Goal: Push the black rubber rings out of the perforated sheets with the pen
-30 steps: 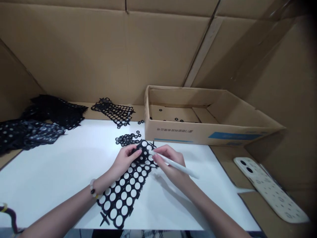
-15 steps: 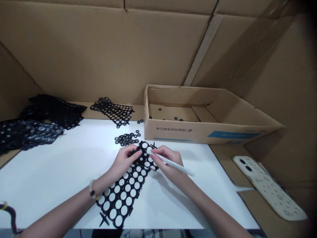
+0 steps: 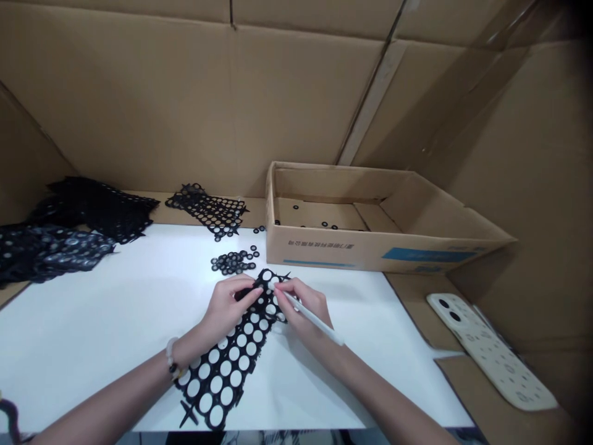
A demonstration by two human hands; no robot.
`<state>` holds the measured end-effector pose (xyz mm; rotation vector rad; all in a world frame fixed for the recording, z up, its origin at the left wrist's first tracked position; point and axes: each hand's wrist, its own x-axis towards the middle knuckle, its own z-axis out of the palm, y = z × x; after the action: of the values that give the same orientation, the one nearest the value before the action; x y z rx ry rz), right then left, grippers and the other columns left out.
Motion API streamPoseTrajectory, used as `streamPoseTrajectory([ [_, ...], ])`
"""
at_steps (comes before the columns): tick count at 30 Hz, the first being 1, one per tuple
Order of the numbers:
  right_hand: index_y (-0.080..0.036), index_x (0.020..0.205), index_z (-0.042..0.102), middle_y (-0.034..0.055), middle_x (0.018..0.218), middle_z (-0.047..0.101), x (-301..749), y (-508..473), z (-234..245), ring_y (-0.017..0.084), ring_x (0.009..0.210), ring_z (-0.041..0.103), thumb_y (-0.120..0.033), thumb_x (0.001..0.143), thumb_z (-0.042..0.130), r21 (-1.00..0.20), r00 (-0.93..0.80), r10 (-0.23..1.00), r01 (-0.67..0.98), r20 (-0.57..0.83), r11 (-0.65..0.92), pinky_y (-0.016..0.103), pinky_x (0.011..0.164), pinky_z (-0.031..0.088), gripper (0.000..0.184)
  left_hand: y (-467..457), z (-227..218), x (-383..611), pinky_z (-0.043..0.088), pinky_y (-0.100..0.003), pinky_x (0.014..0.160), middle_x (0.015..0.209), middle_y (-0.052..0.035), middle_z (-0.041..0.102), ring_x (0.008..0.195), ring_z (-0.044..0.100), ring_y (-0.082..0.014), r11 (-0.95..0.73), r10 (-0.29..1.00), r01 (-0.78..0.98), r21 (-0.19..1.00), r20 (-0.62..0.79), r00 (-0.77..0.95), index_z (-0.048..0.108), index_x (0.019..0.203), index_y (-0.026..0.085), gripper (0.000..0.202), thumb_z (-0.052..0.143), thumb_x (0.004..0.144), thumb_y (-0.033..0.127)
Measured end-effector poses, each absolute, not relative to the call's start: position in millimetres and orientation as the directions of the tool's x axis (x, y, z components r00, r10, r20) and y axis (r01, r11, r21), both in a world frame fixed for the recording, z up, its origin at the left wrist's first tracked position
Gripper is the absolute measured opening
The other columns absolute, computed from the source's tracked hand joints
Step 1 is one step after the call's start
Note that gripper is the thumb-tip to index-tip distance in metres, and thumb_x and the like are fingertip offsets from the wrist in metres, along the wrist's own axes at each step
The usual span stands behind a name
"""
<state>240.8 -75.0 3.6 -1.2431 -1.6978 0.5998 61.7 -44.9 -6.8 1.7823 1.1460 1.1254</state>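
From the head camera, the left hand [image 3: 229, 306] lies across the upper end of a black punched sheet [image 3: 230, 361], its fingers pressed together and curled down onto the web of holes, holding the sheet against the white surface [image 3: 115, 309]. The right hand [image 3: 301, 309] pinches a slim white stick [image 3: 315, 319] between thumb and fingers. The stick's tip meets the sheet just beside the left fingertips, and its far end slants back over the right hand. The two hands nearly touch at the sheet's upper end.

The sheet lies diagonally on the surface, running from under the hands down toward the near edge. A beaded bracelet [image 3: 172, 358] circles the left wrist, just left of the sheet.

Beyond the sheet's upper end sits a loose cluster of small black rings [image 3: 234, 262], and further back lies a second punched sheet [image 3: 206, 210]. Well left of the sheet are heaped sheets [image 3: 92, 210]. Behind and to the right stands an open cardboard box [image 3: 370, 259] with a few rings [image 3: 324, 225] on its floor. Well right of the sheet lies a cream perforated panel [image 3: 491, 352] on cardboard.
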Motion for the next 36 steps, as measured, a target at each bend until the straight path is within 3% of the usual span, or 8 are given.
streamPoseTrajectory([
  [6,-0.020,0.081,0.062,0.0028,0.077,0.069,241.0,-72.4,-1.8,0.015,0.065,0.063,-0.022,0.088,0.054,-0.773,-0.089,0.887,0.457,0.453,0.440,0.024,0.062,0.048,0.011,-38.1,-16.2,61.2,0.049,-0.031,0.081,0.092,-0.0055,0.068,0.090,0.062,-0.0208,-0.126,0.984,0.127,0.984,0.108,0.141,0.069,0.075,0.017,0.013,0.070,0.074,0.031],
  [13,-0.021,0.084,0.061,0.0036,0.082,0.069,240.7,-71.1,-4.0,0.017,0.071,0.065,-0.021,0.090,0.052,-0.786,-0.077,0.912,0.481,0.403,0.389,0.026,0.066,0.049,0.011,-38.2,-8.4,59.7,0.043,-0.035,0.089,0.093,-0.0054,0.063,0.094,0.057,-0.0219,-0.058,0.906,0.087,0.994,0.016,0.422,0.067,0.087,0.017,0.021,0.058,0.084,0.036],
  [18,-0.021,0.091,0.064,0.0082,0.098,0.067,244.6,-64.9,-8.4,0.020,0.089,0.064,-0.022,0.090,0.054,-0.719,-0.145,0.849,0.472,0.508,0.511,0.031,0.078,0.052,0.010,-42.0,-7.8,62.0,0.043,-0.034,0.083,0.089,-0.0035,0.058,0.090,0.055,-0.0217,-0.216,0.914,0.248,0.944,0.106,0.392,0.060,0.086,0.018,0.020,0.066,0.079,0.036],
  [21,-0.021,0.096,0.065,0.0103,0.109,0.065,247.5,-61.9,-11.6,0.021,0.099,0.063,-0.021,0.089,0.057,-0.663,-0.217,0.797,0.456,0.564,0.594,0.033,0.083,0.053,0.011,-44.4,-9.8,62.5,0.041,-0.034,0.082,0.087,-0.0035,0.059,0.089,0.054,-0.0207,-0.325,0.921,0.389,0.862,0.194,0.339,0.058,0.080,0.018,0.017,0.060,0.085,0.034],
  [29,-0.021,0.095,0.064,0.0097,0.105,0.068,248.5,-59.1,-15.8,0.022,0.102,0.063,-0.022,0.091,0.056,-0.606,-0.276,0.757,0.467,0.592,0.644,0.038,0.089,0.051,0.009,-53.3,-0.8,61.2,0.035,-0.038,0.086,0.093,-0.0028,0.063,0.092,0.053,-0.0203,-0.534,0.838,0.569,0.625,0.307,0.450,0.060,0.090,0.020,0.008,0.053,0.089,0.024],
  [36,-0.021,0.099,0.060,0.0087,0.100,0.067,249.2,-59.1,-16.1,0.022,0.099,0.061,-0.020,0.093,0.051,-0.616,-0.335,0.771,0.466,0.542,0.635,0.037,0.085,0.050,0.011,-55.2,-0.4,63.1,0.038,-0.039,0.085,0.092,-0.0032,0.066,0.092,0.053,-0.0216,-0.522,0.852,0.593,0.613,0.338,0.401,0.060,0.088,0.019,0.007,0.054,0.084,0.017],
])
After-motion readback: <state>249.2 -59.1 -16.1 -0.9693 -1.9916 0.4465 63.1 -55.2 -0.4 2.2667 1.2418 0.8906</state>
